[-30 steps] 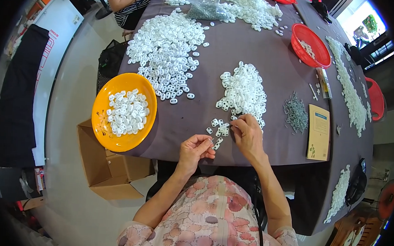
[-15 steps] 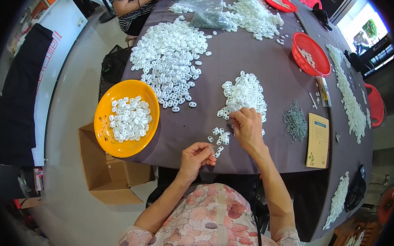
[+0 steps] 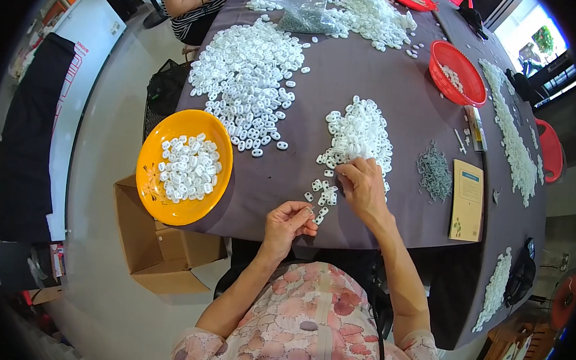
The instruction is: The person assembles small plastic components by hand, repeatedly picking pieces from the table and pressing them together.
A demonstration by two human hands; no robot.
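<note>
My left hand (image 3: 284, 229) is at the table's near edge, thumb and forefinger pinched together on something too small to make out. Just beyond its fingertips lies a loose cluster of small white two-holed plastic pieces (image 3: 327, 194). My right hand (image 3: 365, 192) has its fingers bent and closed at the near side of a heap of white plastic pieces (image 3: 360, 128). Whatever those fingertips grip is hidden. To the right of this hand is a small heap of thin grey pins (image 3: 435, 173).
An orange-yellow plate (image 3: 149, 189) of white pieces stands at the left table edge, above an open cardboard box (image 3: 166, 265). A larger white heap (image 3: 247, 80) lies beyond. Right are a yellow booklet (image 3: 466, 202) and red basket (image 3: 459, 91). A person in striped clothing (image 3: 180, 5) sits far left.
My right hand has drawn back slightly toward me from the white heap. My left hand keeps its pinch in nearly the same place. The whole view has shifted a little.
</note>
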